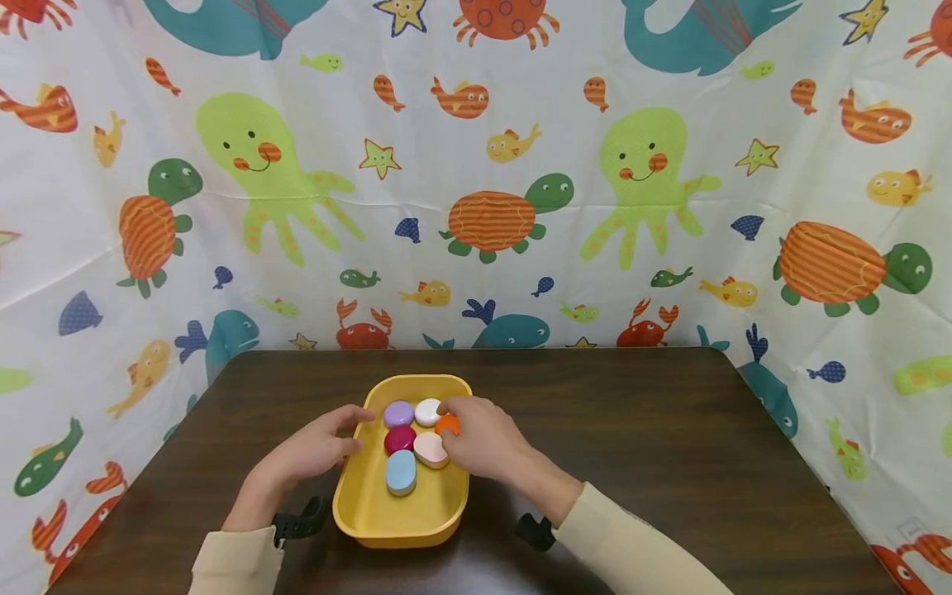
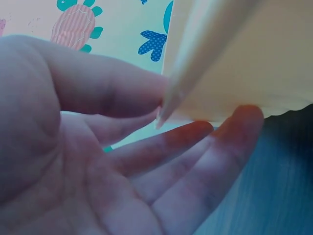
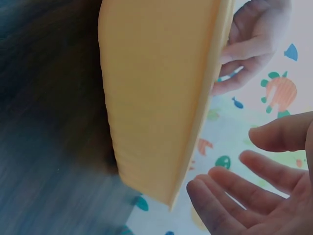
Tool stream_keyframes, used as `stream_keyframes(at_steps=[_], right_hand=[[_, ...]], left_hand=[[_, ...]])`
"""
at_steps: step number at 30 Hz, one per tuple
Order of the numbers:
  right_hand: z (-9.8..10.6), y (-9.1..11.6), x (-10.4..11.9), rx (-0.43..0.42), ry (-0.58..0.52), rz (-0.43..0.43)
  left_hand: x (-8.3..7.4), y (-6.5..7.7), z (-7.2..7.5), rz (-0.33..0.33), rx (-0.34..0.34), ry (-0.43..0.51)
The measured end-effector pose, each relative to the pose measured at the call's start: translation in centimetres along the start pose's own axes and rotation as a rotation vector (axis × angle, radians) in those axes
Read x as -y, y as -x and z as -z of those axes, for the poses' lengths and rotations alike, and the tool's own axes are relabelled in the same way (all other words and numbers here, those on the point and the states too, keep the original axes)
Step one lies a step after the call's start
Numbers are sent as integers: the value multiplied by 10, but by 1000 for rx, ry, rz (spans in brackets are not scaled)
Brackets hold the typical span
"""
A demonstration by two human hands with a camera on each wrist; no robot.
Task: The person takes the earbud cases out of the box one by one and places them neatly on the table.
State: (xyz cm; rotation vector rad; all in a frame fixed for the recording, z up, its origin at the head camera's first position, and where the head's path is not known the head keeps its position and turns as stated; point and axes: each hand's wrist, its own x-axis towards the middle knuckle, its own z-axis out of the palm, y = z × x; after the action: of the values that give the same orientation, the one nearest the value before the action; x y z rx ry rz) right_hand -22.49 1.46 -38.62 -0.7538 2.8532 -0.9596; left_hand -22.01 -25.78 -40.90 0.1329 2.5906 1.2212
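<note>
A yellow plastic bin (image 1: 397, 541) stands on the dark wooden table. Inside lie several smooth rounded pieces: purple (image 1: 398, 413), white (image 1: 427, 411), orange (image 1: 448, 425), magenta (image 1: 400, 440), pale pink (image 1: 431, 449) and a light blue oval one (image 1: 402, 473). My left hand (image 1: 316, 446) is at the bin's left side; in the left wrist view its outstretched fingers touch or nearly touch the outer wall. Over the bin's right rim reaches my right hand (image 1: 483, 436), close above the orange piece and partly covering it. The right wrist view shows thumb and fingers spread, with nothing between them.
The brown table (image 1: 632, 446) extends on both sides of the bin. Behind it hangs a white cloth (image 1: 550, 273) printed with sea animals. Dark straps (image 1: 301, 522) are on both wrists.
</note>
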Motion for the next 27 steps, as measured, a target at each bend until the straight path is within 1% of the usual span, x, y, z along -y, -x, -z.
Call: stream_keyframes(at_steps=[4, 10, 13, 19, 22, 27], right_hand=[[-6, -6, 1, 23, 39, 5], [-11, -17, 7, 70, 103, -16], [-15, -22, 11, 87, 123, -7], [-26, -28, 15, 120, 216, -11], [-32, -31, 17, 138, 265, -25], [-40, -36, 18, 145, 339, -31]], left_hand=[[0, 1, 0, 0, 4, -4], [2, 0, 1, 0, 10, 5], [3, 0, 3, 4, 10, 8], [2, 0, 5, -23, 31, 13], [2, 0, 4, -23, 24, 20], [4, 0, 5, -21, 22, 24]])
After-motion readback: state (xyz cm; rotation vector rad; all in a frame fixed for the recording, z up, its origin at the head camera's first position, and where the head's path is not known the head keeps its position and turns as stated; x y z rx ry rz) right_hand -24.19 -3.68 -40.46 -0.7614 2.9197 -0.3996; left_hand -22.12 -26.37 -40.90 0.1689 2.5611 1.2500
